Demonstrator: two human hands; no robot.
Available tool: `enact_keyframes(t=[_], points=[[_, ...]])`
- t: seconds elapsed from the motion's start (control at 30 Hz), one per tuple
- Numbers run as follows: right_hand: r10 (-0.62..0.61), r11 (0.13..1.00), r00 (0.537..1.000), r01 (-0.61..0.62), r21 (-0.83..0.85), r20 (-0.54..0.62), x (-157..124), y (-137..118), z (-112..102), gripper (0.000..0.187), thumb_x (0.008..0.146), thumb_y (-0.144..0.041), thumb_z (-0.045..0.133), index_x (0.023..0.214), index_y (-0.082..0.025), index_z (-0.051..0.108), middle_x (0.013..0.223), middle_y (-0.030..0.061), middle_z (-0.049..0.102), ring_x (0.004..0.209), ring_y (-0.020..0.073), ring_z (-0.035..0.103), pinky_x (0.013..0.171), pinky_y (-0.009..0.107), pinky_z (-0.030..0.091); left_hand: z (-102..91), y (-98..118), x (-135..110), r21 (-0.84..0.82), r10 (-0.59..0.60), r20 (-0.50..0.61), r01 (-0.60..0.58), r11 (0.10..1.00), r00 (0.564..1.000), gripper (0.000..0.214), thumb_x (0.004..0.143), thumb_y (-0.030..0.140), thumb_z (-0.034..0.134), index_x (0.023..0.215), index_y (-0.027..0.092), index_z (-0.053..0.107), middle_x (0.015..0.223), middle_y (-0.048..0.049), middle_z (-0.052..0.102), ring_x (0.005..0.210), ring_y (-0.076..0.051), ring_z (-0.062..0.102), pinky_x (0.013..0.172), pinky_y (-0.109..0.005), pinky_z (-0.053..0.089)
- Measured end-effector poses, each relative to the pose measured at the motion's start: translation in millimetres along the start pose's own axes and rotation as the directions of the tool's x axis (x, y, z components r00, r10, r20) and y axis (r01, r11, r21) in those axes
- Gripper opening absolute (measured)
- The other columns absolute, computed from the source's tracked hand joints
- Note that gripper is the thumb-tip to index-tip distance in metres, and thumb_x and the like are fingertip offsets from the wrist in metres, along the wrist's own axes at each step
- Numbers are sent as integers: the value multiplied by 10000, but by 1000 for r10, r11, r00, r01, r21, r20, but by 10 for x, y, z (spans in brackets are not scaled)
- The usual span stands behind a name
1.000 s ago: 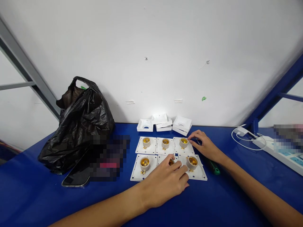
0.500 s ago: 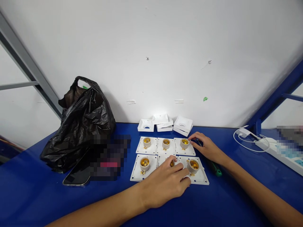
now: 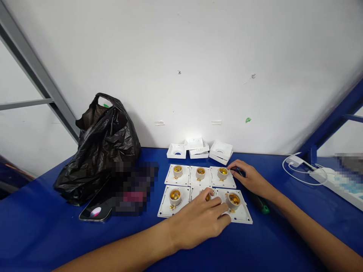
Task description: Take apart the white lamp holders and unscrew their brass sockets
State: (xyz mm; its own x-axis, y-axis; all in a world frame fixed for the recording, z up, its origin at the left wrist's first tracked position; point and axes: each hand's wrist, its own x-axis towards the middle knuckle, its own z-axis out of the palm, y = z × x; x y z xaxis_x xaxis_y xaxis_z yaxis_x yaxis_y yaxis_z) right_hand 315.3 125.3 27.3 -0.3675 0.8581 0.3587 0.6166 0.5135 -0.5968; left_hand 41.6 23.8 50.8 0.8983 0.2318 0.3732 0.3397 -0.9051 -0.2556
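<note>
Lamp-socket plates (image 3: 208, 178): six, in two rows of three, at the centre of the blue table (image 3: 246, 245), before the white wall (image 3: 215, 56); sockets (image 3: 175, 195) facing up, presumably to leave brass-coloured interiors and terminals (image 3: 172, 207) within reach. From left: black plastic bag (image 3: 104, 151), bulky and slumped near the wall; dark phone (image 3: 95, 214) lying in front, pixelated item (image 3: 133, 189) just beside; set aside, seemingly, to give both hands room. Behind the plates, white box-like covers (image 3: 195, 143), some stacked askew, round openings visible in some; grouped against the wall probably to keep the plates accessible. Left hand (image 3: 208, 217) palm down over the lower-middle plate (image 3: 194, 192), fingers half curled, reaching towards the lower-right plate (image 3: 242, 213), perhaps to steady the pair; fingertips partly hidden, hold or mere touch impossible to tell. Right hand (image 3: 249, 177) partly open by the upper-right plate (image 3: 217, 182), thumb and forefinger slightly parted near its socket, nothing visible between. Beneath the right wrist, green-handled tool (image 3: 263, 208), perhaps for ready reach. Far right, white cable (image 3: 303, 183) looped beside power strip (image 3: 326, 175), well apart from the plates, likely to avoid snagging.
</note>
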Motion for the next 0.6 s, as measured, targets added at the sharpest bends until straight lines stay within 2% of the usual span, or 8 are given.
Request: enact_keyframes(t=[0.6], points=[[-10,1000,1000,10,-6,22,-2,-9,-5,184,1003,-360,567,1021,-273,728,1069,78,762,1036,289,700,963,500,552,20,-5,-10,-5,2,-3,-2,1000,1000,121,1012,129,676,919,184,622,957,-25,664,847,-189,598,897,-379,382]])
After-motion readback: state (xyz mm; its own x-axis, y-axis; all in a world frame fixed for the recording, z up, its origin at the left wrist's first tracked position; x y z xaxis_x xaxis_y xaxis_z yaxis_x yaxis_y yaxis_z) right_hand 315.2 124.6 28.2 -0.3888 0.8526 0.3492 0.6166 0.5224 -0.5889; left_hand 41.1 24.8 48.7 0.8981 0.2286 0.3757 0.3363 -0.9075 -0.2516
